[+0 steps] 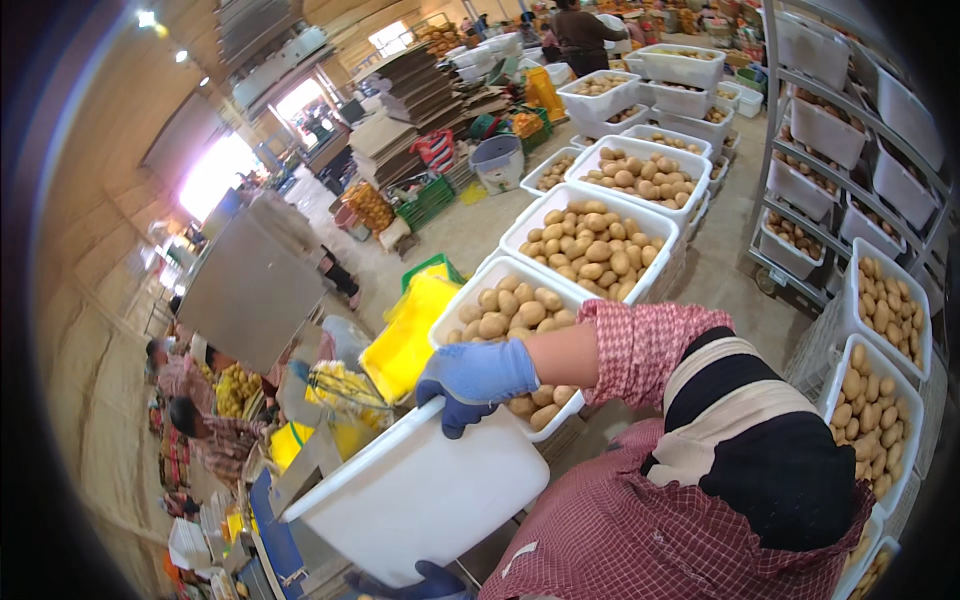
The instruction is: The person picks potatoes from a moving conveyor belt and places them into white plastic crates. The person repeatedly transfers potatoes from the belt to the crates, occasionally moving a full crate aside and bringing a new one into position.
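Observation:
A white plastic tub [427, 487] is tilted in front of me, its long outer wall towards my body. My right hand [480, 375], in a light-blue glove with dark-blue coated fingers, grips its upper rim. Low in the view, my left hand [420, 583], in a dark-blue glove, is against the tub's lower end, partly cut off by the picture's edge. The tub's inside is turned away from view. Past the tub stands blue-edged equipment [277, 517]. Just behind my right hand sits a tub of potatoes [517, 304], partly covered by my forearm.
More potato tubs [592, 247] form a row running away from me. Yellow mesh sacks [412, 330] lie beside it. On the right are a wheeled metal rack [802, 281] with tubs and more potato tubs [874, 412]. Several people [217, 442] are at the left; cardboard stacks [409, 90] stand farther back.

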Available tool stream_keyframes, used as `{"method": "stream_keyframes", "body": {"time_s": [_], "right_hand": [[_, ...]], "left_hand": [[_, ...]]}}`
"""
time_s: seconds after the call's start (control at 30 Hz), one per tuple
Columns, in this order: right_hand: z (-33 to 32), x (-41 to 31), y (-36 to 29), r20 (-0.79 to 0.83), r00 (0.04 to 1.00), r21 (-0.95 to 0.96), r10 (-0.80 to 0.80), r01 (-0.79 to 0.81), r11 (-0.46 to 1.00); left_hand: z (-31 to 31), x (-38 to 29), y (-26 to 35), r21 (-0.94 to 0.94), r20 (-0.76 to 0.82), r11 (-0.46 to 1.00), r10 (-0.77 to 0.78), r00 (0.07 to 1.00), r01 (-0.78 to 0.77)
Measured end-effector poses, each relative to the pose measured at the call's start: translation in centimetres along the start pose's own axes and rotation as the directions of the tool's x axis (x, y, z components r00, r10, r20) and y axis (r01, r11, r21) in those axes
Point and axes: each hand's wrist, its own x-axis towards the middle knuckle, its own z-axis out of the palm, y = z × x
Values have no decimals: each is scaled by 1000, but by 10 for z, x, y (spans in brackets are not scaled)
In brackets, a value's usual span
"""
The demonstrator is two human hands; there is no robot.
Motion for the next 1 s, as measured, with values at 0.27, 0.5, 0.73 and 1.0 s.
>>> {"method": "stream_keyframes", "body": {"time_s": [0.27, 0.5, 0.73, 1.0], "right_hand": [[-113, -106, -5, -306, 946, 81, -104, 134, 988], [-208, -172, 52, -715, 686, 68, 139, -129, 989], [-348, -246, 189, -963, 247, 9, 106, -366, 930], [-446, -266, 443, -974, 227, -200, -16, -819, 537]], "left_hand": [[45, 103, 99, 152, -287, 797, 601, 746, -584], [151, 77, 136, -56, -38, 864, 499, 866, -500], [249, -7, 80, -109, 612, 993, 100, 784, -41], [338, -131, 61, 492, 691, 845, -525, 496, 209]]}}
